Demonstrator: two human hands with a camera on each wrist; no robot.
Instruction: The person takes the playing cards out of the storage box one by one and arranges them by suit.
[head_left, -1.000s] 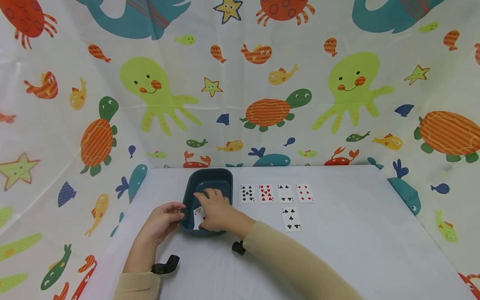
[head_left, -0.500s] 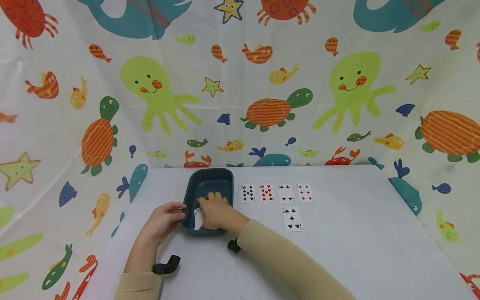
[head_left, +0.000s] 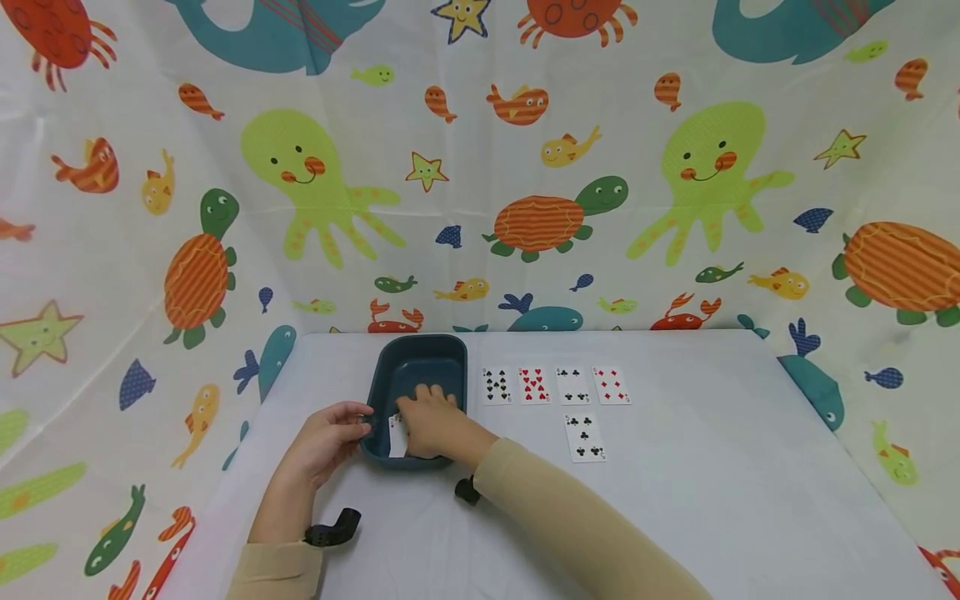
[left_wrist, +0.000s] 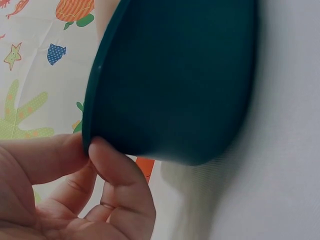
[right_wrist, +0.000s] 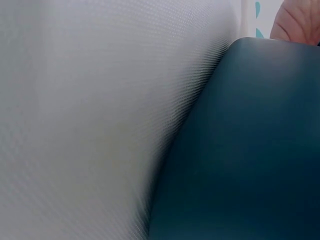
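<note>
A dark teal plastic tub [head_left: 423,357] stands on the white-covered table, a little left of centre. My left hand [head_left: 330,437] holds its left side; the left wrist view shows thumb and finger [left_wrist: 122,170] pinching the rim. Inside the tub, my right hand [head_left: 437,423] reaches down over a white playing card [head_left: 397,440] lying near the front left. Bent knuckles face up, and the fingertips are hidden behind the hand, so I cannot tell whether they grip a card. Only the tub's outer wall [right_wrist: 245,140] and part of a palm appear in the right wrist view.
Right of the tub lies a face-up row: nine of spades [head_left: 497,387], a red hearts card [head_left: 534,387], four of clubs [head_left: 572,387] and six of diamonds [head_left: 612,387]. A five of clubs [head_left: 584,438] lies below it. A sea-animal curtain [head_left: 450,167] hangs behind the table.
The right hand has shifted slightly lower into the tub, and its spread fingers have drawn in. Less of the cards inside shows beside it. My left hand stays at the rim.
</note>
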